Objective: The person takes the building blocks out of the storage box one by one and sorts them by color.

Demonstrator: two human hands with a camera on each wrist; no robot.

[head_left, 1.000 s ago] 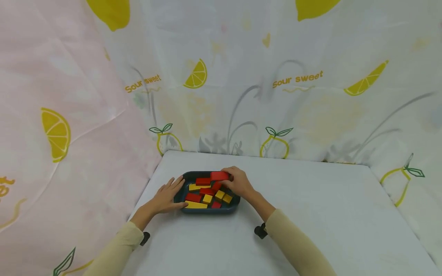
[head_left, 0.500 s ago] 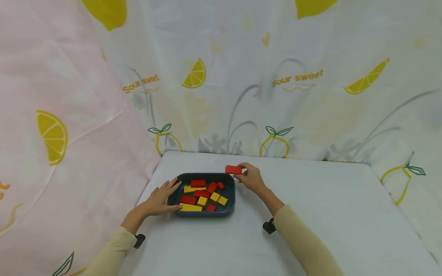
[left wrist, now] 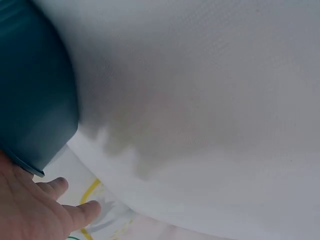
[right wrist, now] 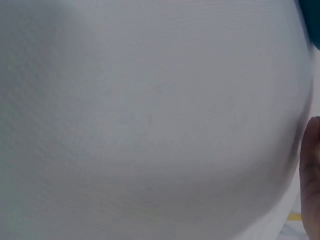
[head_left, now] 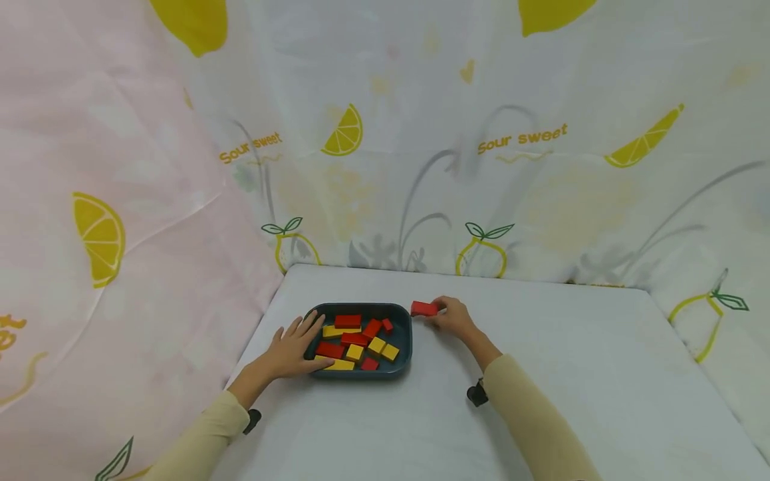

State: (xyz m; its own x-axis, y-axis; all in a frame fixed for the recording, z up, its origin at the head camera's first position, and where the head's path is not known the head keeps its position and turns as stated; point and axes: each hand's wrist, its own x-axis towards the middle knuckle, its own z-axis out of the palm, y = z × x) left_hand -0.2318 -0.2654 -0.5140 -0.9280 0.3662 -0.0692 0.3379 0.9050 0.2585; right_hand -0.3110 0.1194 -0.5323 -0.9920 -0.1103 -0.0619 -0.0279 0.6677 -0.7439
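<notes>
The right hand (head_left: 454,316) pinches a red rectangular block (head_left: 424,308); the left hand (head_left: 291,351), fingers spread, touches a dark-teal rounded tray (head_left: 363,375).

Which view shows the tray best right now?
The head view: the tray is nearly whole there, blocks inside visible, with only the left hand covering part. Left wrist shows mainly its outer side; right wrist only a sliver at top right.

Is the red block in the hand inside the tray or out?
Out. The right hand holds the red block beside the tray, past its rim.
</notes>
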